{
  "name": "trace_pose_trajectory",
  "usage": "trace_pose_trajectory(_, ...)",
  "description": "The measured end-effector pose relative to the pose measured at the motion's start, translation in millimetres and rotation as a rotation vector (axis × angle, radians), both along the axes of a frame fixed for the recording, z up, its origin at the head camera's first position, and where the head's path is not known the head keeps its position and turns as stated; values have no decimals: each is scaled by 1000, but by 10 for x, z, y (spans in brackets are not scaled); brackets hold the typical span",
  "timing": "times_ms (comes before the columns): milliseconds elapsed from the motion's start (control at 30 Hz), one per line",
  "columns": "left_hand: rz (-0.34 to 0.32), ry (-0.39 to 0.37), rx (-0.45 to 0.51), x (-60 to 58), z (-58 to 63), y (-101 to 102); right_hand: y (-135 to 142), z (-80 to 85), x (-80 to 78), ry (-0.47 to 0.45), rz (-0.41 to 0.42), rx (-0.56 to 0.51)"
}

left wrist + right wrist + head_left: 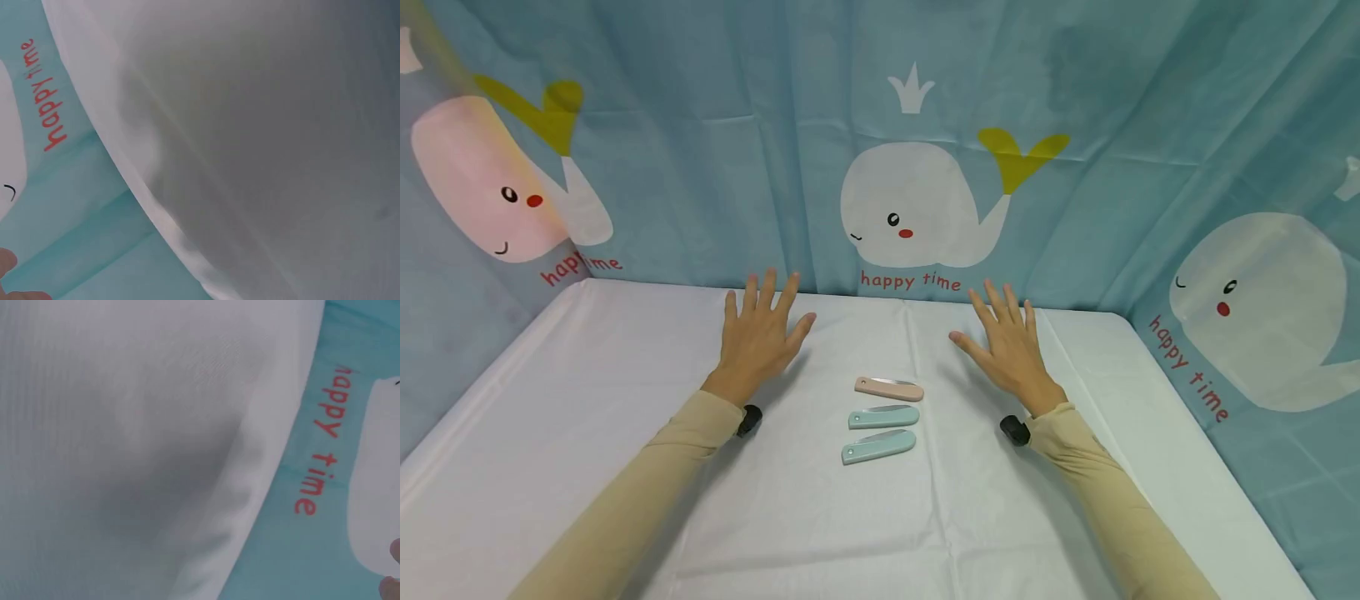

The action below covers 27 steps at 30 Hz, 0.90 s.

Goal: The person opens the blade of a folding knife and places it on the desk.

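Observation:
Three folding knives lie in a column on the white tablecloth in the head view, their blades folded into the handles. The farthest is a pink folding knife [890,390]; below it are a mint-green folding knife [883,417] and a nearer, slightly tilted mint-green folding knife [879,447]. To their left my left hand [757,337] is held over the cloth with fingers spread, touching none of them. My right hand [1009,350] is spread likewise on their right, holding nothing. Only fingertips [6,261] show in the left wrist view, and fingertips [390,588] in the right wrist view.
A white cloth [805,533] covers the table. Blue curtains [700,183] with printed whales stand along the table's back and both sides. Each wrist carries a small black camera, one at the left cuff [749,421] and one at the right [1015,431].

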<state>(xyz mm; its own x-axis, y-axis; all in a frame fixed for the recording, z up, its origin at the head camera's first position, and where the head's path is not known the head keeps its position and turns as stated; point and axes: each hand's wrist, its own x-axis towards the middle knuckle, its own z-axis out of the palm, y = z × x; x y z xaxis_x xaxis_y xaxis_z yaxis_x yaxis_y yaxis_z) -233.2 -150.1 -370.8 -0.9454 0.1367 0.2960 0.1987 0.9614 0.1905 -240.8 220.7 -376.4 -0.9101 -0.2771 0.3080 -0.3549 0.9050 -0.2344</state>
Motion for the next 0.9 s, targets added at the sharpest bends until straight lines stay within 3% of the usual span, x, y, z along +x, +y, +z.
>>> trace_pose_trajectory(900, -40, -74, 44, 341, -11, 141, -212, 17, 480, -70, 87, -72)
